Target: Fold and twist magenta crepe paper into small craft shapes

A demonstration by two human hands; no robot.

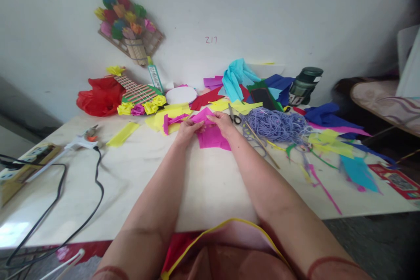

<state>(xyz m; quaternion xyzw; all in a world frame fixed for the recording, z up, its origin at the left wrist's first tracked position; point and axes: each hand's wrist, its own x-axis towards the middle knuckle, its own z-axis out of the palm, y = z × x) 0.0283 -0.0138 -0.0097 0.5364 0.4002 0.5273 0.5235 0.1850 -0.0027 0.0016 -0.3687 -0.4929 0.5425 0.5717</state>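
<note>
Between my two hands is a piece of bright magenta paper (205, 115), raised a little off the table. My left hand (190, 130) pinches its lower left side, and my right hand (221, 121) grips its right edge with thumb and fingertips. Under them lies another magenta sheet (215, 139), flat on the tabletop. Left of my left hand, magenta strips (166, 124) rest on yellow paper (154, 121). Close beyond my right hand is a pair of scissors (235, 119) with black handles.
A tangle of purple cord (275, 124) and paper scraps spread to the right, near a dark green jar (305, 85). At left are a glue gun (83, 140), its black cable (100, 181) and a power strip (31, 162). Paper-flower crafts (138, 94) stand against the wall.
</note>
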